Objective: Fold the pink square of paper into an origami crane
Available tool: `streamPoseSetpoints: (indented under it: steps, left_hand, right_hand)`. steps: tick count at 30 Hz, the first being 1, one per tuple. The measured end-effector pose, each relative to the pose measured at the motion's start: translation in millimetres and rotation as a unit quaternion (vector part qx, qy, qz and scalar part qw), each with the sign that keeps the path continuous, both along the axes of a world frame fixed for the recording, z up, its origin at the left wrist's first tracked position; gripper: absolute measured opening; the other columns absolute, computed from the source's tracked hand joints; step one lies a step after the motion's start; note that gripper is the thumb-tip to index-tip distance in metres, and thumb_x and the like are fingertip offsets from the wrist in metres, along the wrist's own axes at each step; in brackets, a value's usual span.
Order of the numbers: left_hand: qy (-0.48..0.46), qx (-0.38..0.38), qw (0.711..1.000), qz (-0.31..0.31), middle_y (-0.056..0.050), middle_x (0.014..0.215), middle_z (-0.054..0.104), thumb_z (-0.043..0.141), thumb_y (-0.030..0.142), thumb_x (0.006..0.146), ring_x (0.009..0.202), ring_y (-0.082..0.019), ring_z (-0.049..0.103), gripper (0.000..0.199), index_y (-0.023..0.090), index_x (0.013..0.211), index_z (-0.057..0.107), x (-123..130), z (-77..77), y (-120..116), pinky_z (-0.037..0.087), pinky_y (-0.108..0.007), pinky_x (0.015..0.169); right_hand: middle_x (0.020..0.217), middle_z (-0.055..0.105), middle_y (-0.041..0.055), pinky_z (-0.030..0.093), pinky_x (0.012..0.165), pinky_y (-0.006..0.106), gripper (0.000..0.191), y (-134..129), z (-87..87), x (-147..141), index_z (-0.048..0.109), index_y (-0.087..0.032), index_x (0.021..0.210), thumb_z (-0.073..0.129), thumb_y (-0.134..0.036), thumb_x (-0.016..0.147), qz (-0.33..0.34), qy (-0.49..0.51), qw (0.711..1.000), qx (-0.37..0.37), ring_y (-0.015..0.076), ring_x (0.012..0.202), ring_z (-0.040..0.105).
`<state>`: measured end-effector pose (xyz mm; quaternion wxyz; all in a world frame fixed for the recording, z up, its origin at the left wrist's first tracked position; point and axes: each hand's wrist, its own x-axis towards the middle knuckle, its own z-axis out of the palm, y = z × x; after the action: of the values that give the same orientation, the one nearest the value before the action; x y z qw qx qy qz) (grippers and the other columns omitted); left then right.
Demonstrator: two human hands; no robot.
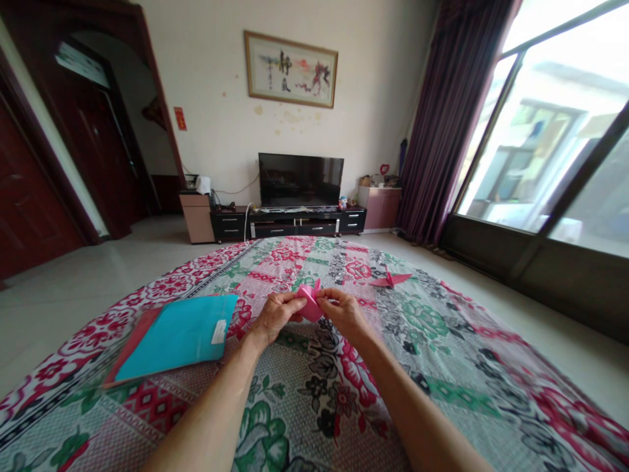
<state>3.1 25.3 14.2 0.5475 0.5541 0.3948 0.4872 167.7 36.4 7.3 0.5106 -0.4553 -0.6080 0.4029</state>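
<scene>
Between my two hands is a piece of folded pink paper (pixel 310 305), held up a little over the patterned tablecloth. My left hand (pixel 276 316) pinches its left side between thumb and fingers. On the other side my right hand (pixel 341 311) grips a narrow upright fold near the top. Some of the fingertips are hidden behind the paper. Farther off to the right, a finished-looking pink origami crane (pixel 390 280) rests on the cloth with its wings spread, touched by neither hand.
A blue packet of paper (pixel 179 334) with a white label lies left of my arms, reddish sheets showing at its edge. The flowered tablecloth (pixel 427 367) covers a rounded table. Beyond it stand a low black cabinet (pixel 278 231) and a television (pixel 301 180).
</scene>
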Motion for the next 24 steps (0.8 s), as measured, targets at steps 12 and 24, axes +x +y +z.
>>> streamPoseSetpoints:
  steps: [12, 24]
  left_hand:
    - [0.028, 0.011, 1.0, 0.004, -0.003, 0.071, 0.067, 0.065, 0.041, 0.069, 0.064, -0.015, 0.059, 0.034, 0.017, 0.092, 0.071, 2.3, -0.1, -0.1, 0.045, -0.023, 0.055]
    - [-0.008, -0.001, 1.0, -0.011, -0.004, 0.075, 0.069, 0.062, 0.044, 0.071, 0.063, -0.015, 0.06, 0.036, 0.018, 0.093, 0.07, 5.1, 5.1, -4.8, 0.048, -0.024, 0.053]
  right_hand:
    - [0.07, 0.061, 0.0012, 0.043, 0.064, 0.024, 0.02, -9.7, 11.3, -2.0, 0.065, -0.017, 0.068, 0.045, -0.016, 0.067, 0.004, -0.085, 0.988, 0.127, 0.0135, 0.067, 0.055]
    - [0.095, 0.062, 0.0075, 0.048, 0.066, 0.026, 0.013, -12.1, 8.1, -6.2, 0.068, -0.02, 0.077, 0.058, -0.028, 0.075, -0.034, -0.097, 0.978, 0.18, 0.0176, 0.085, 0.058]
